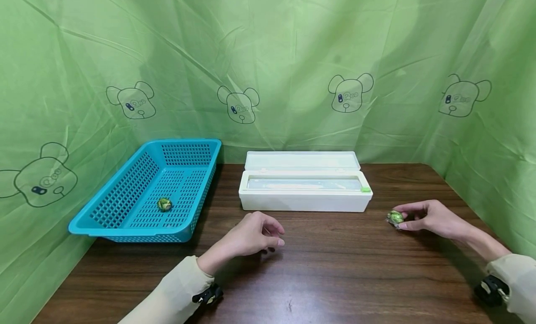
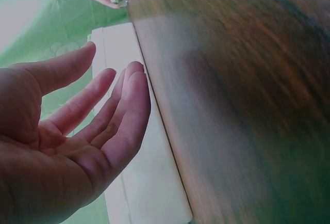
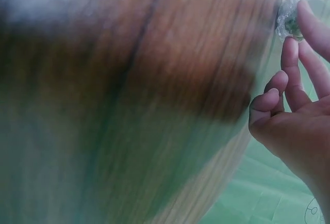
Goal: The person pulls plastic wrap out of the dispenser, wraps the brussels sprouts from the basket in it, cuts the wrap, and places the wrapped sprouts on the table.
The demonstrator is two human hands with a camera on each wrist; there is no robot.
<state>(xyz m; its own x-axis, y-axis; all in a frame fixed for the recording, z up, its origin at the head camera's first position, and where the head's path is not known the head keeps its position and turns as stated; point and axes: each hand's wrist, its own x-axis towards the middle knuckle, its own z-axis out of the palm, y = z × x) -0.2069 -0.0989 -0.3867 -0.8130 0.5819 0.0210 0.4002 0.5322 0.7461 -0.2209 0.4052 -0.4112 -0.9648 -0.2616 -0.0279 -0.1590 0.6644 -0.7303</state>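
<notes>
As right fingers (image 1: 412, 206) pinch, green ball (image 1: 395, 216), apparently wrapped, sits between them | left fingers (image 2: 135, 108) loosely curved, empty

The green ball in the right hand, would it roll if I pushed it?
Maybe a little: the green ball looks roundish, but crinkled clear wrap juts out and could drag. It's probably light, since the right hand pinches it with fingertips.
</notes>
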